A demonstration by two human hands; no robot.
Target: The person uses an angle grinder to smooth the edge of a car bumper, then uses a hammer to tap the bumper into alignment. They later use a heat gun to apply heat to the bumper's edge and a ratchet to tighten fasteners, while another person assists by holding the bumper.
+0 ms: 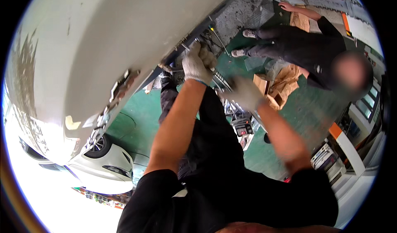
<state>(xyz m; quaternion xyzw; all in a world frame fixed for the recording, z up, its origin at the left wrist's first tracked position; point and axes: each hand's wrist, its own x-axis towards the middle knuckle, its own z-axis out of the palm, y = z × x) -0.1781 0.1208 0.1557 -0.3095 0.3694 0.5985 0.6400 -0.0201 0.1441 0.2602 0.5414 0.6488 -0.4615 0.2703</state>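
A large pale car body panel (120,30) fills the upper left, with scuffed paint at its far left. At its dark lower edge is my left hand (197,63), in a light work glove, fingers curled closed; what they hold is hidden. Several thin metal pins (182,46) stick out along the edge beside that hand. My right hand (246,93), also gloved, is to the right of the left one, apart from the panel and smeared by motion. Long metal bars (223,83) lie near its fingers.
Another person (297,46) in dark clothes is at the upper right. Brown paper and a cardboard box (275,94) are on the green floor (128,125). A device with a red display (244,128) sits below my right hand. A white car (103,166) stands lower left.
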